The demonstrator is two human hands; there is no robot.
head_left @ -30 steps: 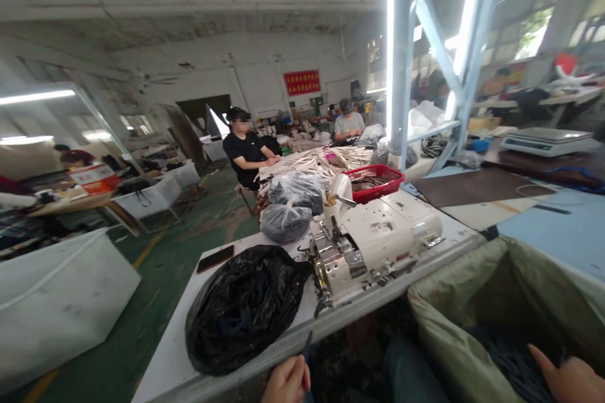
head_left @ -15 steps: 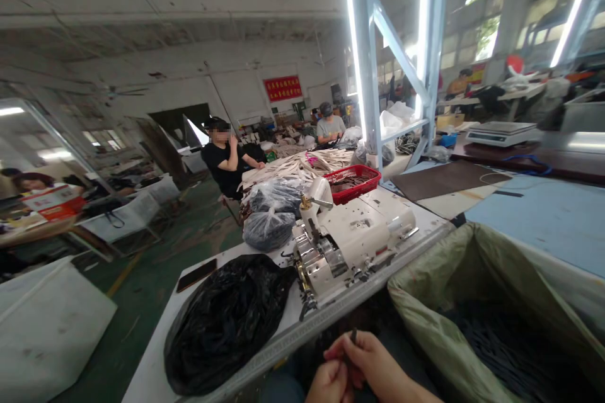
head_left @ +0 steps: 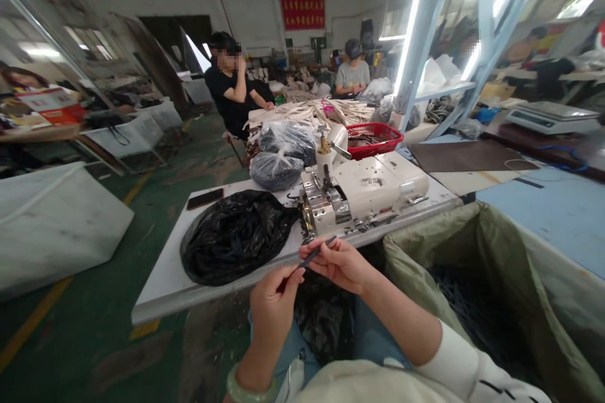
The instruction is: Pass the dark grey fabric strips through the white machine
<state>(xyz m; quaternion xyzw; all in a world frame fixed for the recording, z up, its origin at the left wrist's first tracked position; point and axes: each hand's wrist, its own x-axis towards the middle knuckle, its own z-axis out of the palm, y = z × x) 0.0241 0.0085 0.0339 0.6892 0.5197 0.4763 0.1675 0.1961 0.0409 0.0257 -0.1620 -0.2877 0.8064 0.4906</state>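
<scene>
My left hand (head_left: 273,308) and my right hand (head_left: 339,264) are raised over my lap, just in front of the white table's edge (head_left: 198,297). Together they pinch a narrow dark strip (head_left: 314,257), probably leather or webbing, each hand holding it near one end. A cream industrial sewing machine (head_left: 363,186) stands on the table just beyond my right hand. A green woven sack (head_left: 466,245) of dark strips (head_left: 477,321) sits to my right. A black plastic bag (head_left: 234,236) lies on the table beyond my left hand.
Two clear bags of dark material (head_left: 278,170) and a phone (head_left: 205,199) lie on the table. Farther off are a red basket (head_left: 373,140), pale strips (head_left: 307,114), two seated co-workers (head_left: 229,85), and a digital scale (head_left: 552,117) on the right.
Both hands have risen from the bottom edge to mid-frame, with the dark strip now held between them. The view has tilted down, showing my lap and sleeves.
</scene>
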